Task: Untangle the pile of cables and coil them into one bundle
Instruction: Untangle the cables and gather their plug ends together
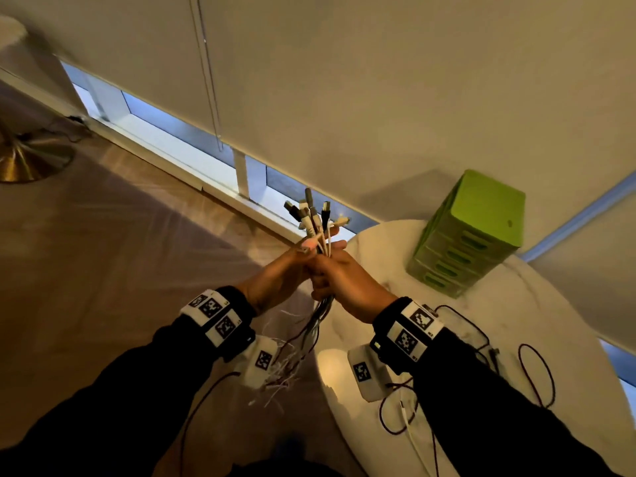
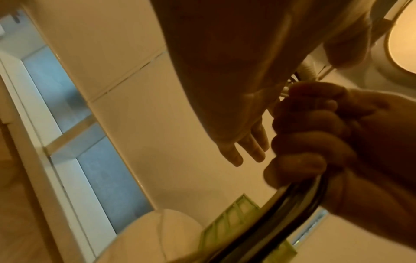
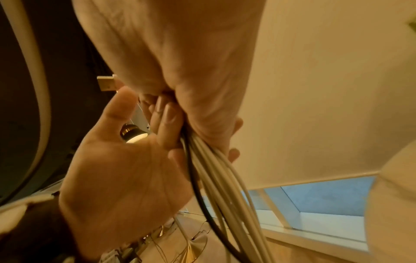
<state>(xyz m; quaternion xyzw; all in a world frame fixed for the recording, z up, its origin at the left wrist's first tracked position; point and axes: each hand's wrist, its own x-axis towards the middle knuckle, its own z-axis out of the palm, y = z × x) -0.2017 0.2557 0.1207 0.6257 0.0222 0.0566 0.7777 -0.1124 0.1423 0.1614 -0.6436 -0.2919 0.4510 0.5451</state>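
Both hands are raised in front of me around one cable bundle [image 1: 321,306] of white, grey and black cords. Its plug ends [image 1: 311,215] fan out above the hands, and its tails hang blurred below my left wrist. My right hand [image 1: 344,284] grips the cords in a fist; the left wrist view shows its curled fingers [image 2: 310,135] wrapped round them [image 2: 292,204]. My left hand [image 1: 282,273] lies against the bundle with the palm [image 3: 126,178] open and the fingers [image 2: 245,149] straight. Its thumb sits beside the plugs.
A round white marble table [image 1: 516,304] stands at the right with a green drawer box [image 1: 471,232] on it. Thin dark wires [image 1: 537,373] and a white cord [image 1: 409,428] lie on the tabletop. A brass lamp base [image 1: 27,156] is on the floor at far left, and a low window runs along the wall.
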